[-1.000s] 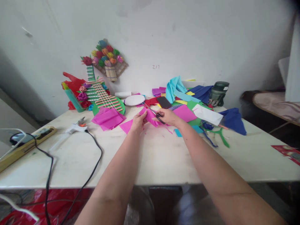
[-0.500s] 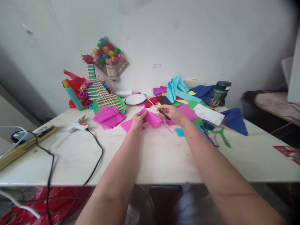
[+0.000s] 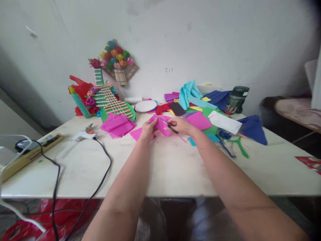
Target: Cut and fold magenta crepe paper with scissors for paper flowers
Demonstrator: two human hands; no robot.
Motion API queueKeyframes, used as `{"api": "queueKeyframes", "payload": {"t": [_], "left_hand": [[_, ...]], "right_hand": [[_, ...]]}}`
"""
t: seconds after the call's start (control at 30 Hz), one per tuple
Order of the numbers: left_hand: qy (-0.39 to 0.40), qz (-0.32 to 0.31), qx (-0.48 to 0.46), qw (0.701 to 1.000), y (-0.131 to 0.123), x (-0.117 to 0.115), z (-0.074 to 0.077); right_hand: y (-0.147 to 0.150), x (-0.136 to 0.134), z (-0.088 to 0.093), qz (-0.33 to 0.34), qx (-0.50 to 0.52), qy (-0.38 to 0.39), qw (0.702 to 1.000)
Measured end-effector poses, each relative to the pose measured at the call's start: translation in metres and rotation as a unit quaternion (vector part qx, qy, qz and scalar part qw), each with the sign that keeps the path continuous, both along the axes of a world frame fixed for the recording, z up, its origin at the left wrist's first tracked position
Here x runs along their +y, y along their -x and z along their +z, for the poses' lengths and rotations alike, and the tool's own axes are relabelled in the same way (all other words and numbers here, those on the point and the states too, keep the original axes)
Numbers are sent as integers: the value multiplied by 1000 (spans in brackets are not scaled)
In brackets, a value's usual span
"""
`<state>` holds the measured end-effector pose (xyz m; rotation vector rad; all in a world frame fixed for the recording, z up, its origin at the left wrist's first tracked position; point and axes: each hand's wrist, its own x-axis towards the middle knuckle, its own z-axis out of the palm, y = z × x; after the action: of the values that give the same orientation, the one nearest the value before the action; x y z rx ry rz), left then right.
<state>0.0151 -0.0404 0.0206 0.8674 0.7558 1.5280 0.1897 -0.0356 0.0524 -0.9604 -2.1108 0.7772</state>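
Between the thumb and fingers of my left hand is a sheet of magenta crepe paper, raised a little off the table. My right hand grips a pair of scissors with dark handles. Their blades point up and left across the magenta sheet, close to my left fingertips. Under and beside my left hand lies another magenta piece. Thin magenta scraps rest below my right hand, and a folded magenta stack is farther left.
A glue gun with a black cord and a power strip occupy the left. Behind stand a paper-flower guitar and a white oval disc. A phone, coloured papers and a dark bottle sit right.
My right hand has shifted slightly left and down with the scissors, bringing the blades over the magenta sheet. My left hand keeps its hold. The view has moved slightly.
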Motion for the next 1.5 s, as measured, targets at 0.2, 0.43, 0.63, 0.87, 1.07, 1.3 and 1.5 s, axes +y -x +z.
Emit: {"api": "queueKeyframes", "payload": {"t": [0.2,0.43,0.63,0.87,1.07,1.3,1.5], "left_hand": [[-14,-19,-4,1000,1,2,-3],[-14,-29,0,999,-1,-2,0],[1,-28,-5,1000,-1,0,-2],[20,-19,-28,999,-2,1,-4],[30,-21,-30,999,-4,0,-3],[38,-39,-19,998,-3,1,-5],[35,-41,-10,998,-4,1,-5]], "right_hand": [[-4,4,-2,-65,-98,-117,986],[-7,-8,11,-117,-213,-147,959],[-8,-15,17,-138,-278,-182,933],[-6,-20,20,-151,-343,-219,901],[-4,-22,23,-153,-362,-222,892],[-4,-25,26,-153,-372,-211,891],[-2,-26,28,-156,-372,-202,892]]}}
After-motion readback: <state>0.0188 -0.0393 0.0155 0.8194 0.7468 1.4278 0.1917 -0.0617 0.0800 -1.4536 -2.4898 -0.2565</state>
